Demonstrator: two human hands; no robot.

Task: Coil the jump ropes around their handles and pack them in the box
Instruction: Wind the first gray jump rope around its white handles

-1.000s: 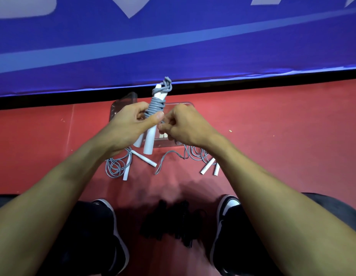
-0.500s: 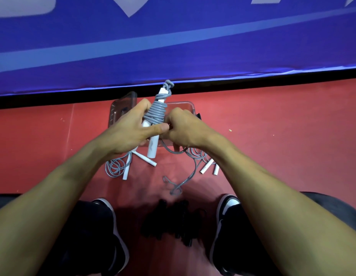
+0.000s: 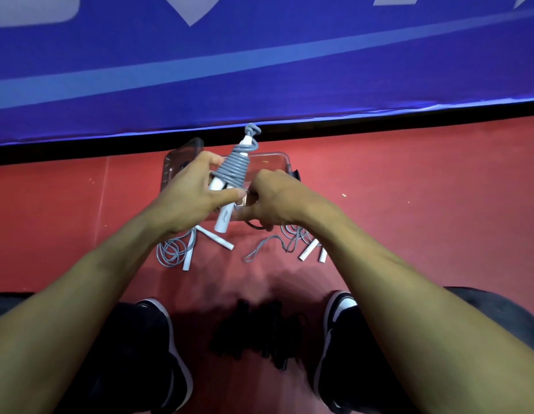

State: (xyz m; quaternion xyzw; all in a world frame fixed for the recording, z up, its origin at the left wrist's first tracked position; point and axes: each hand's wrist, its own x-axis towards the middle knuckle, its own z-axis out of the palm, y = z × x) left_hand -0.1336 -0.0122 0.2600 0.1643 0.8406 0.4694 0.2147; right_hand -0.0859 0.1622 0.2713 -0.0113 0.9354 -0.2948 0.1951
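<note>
Red floor point(image 3: 409, 180) under me, and a big blue banner point(image 3: 259, 70) runs along the far side with a dark strip at its foot. My two black-and-white shoes point(image 3: 334, 339) show at the bottom of the view, with a dark tangle point(image 3: 259, 333) lying on the floor between them; what it is, I can't make out.

Both my forearms reach forward and meet in the middle, above a clear plastic box point(image 3: 277, 162) that sits on the floor by the dark strip.

My left hand point(image 3: 194, 195) curls around the white handles point(image 3: 223, 219) of a jump rope, thumb stretched across the front, holding them tilted with their tops leaning away to the right. Grey cord point(image 3: 234, 170) is wound in tight coils around the upper part, and a small loop pokes out at the very top. My right hand point(image 3: 274, 201) is right beside it, fingers bent in and pinching the loose cord just next to the handles. The free tail point(image 3: 259, 249) of that cord hangs down from it and trails onto the floor.

Left of that, under my left wrist, a second jump rope point(image 3: 176, 249) lies loosely looped with its white handles splayed. To the right, under my right wrist, a third jump rope point(image 3: 307, 246) lies in a heap, two handles side by side.
</note>
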